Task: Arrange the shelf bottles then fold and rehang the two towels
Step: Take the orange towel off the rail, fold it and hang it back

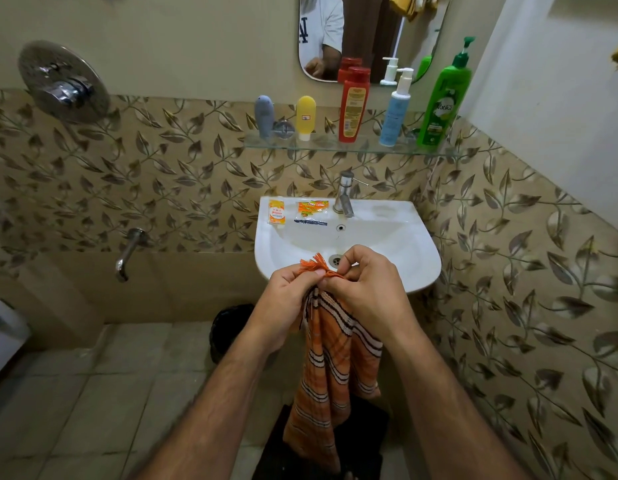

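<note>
Orange striped towel [330, 362] hangs before the sink [415, 258], its fringed corners pinched together by my left hand [287, 299] and right hand [366, 289]; folding underway, next I must align the edges.

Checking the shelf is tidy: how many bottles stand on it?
5, left to right on the glass shelf: grey tube, yellow tube, red bottle, blue pump, green pump. None seems hidden.

Both hands, left [287, 299] and right [364, 289], together, fingers pinched shut.
</note>
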`<state>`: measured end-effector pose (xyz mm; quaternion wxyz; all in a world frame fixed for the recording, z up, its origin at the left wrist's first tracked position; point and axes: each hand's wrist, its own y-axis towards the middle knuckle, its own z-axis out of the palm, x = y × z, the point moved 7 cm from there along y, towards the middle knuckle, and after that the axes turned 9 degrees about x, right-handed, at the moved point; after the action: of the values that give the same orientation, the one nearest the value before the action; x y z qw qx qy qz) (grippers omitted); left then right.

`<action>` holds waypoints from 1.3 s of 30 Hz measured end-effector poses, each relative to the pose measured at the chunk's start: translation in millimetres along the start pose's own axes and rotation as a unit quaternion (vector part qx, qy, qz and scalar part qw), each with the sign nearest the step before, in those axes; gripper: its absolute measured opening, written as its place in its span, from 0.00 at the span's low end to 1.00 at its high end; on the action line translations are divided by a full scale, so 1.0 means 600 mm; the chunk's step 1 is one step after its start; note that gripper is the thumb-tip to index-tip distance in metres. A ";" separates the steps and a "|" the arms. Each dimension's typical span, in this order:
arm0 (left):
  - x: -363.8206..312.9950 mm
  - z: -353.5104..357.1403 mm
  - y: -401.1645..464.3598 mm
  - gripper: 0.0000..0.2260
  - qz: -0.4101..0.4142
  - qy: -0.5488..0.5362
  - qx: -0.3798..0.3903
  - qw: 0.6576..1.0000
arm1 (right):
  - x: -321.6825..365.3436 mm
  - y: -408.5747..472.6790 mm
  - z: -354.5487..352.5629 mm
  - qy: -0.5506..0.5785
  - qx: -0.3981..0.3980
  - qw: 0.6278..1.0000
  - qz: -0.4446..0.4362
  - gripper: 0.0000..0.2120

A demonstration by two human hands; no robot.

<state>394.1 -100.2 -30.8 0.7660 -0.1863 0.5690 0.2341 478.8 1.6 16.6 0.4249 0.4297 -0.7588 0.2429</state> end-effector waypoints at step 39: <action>-0.148 -0.013 0.109 0.08 0.168 -0.006 -0.105 0.980 | -0.195 0.045 -0.008 -0.098 0.267 0.936 0.208 0.10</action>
<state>329.3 -63.9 50.7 0.6955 -0.1659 0.5595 0.4192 489.4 71.2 -80.8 0.1574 0.3813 -0.7764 0.4765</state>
